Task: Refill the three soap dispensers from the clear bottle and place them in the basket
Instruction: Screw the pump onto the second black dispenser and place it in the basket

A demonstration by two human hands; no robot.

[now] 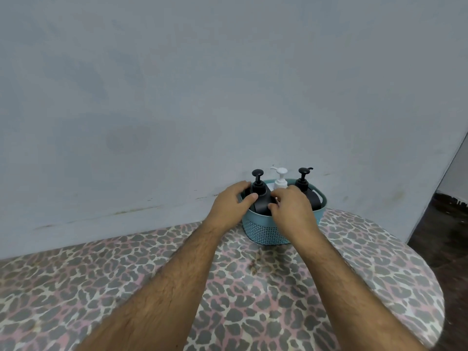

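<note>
We see a teal plastic basket with a perforated wall standing on a worktop covered in pink-and-grey leopard-print cloth, at its far edge, close to a pale blue-grey wall. All three soap dispensers stand upright in the basket. On the left is a black pump dispenser with a round black pump head; behind, in the middle, is a white pump dispenser; on the right is a second black pump dispenser, its body mostly hidden behind a hand.

Our left hand has its fingers curled round the left black dispenser's shoulder, the thumb pressed on its front and the fingers reaching behind it, so it is grasping that bottle. Our right hand lies over the basket's near rim, and its curled fingers touch the same dispenser's right side; we cannot tell whether they really grip it or only rest there. Both bare forearms stretch across the cloth from the near edge.

A small dark stain marks the cloth just in front of the basket. At far right a strip of dark floor shows past the wall's corner.
</note>
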